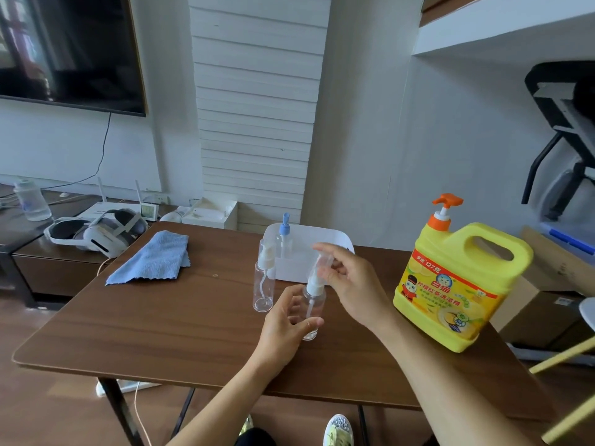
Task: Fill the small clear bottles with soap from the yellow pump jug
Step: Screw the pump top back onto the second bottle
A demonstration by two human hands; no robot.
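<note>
From the head view, my left hand [283, 323] is wrapped round the lower body of a small clear bottle [311, 312] standing upright on the tabletop [161, 323], near its middle. My fingers cover much of the bottle's left side. My right hand [351, 284] comes in from the right, and its fingertips pinch a clear cap [325, 261] at the top of the bottle's white pump head [315, 284]. The cap is see-through and blurred, so I cannot tell whether it sits on the pump or is lifted off it.

A second clear bottle [264, 281] with a white pump stands just to the left, apart from my hand. Behind it, a bottle with a blue pump [284, 239] stands in a white tray [335, 241], and the tray wall hides its lower part.

The yellow pump jug [457, 284] stands at the tabletop's right edge, well apart from both hands, with its orange pump [446, 207] upright. Its label reads "127克" on a red band, with "白猫" below. The smaller print is too fine for me to read.

A blue cloth [154, 257] lies crumpled at the far left of the tabletop. Beyond it, on a low cabinet, are a white headset [96, 233] and a water bottle [30, 201]. A dark screen [70, 49] on the wall is cut off by the picture's edge. A shoe [338, 429] shows below the tabletop.
</note>
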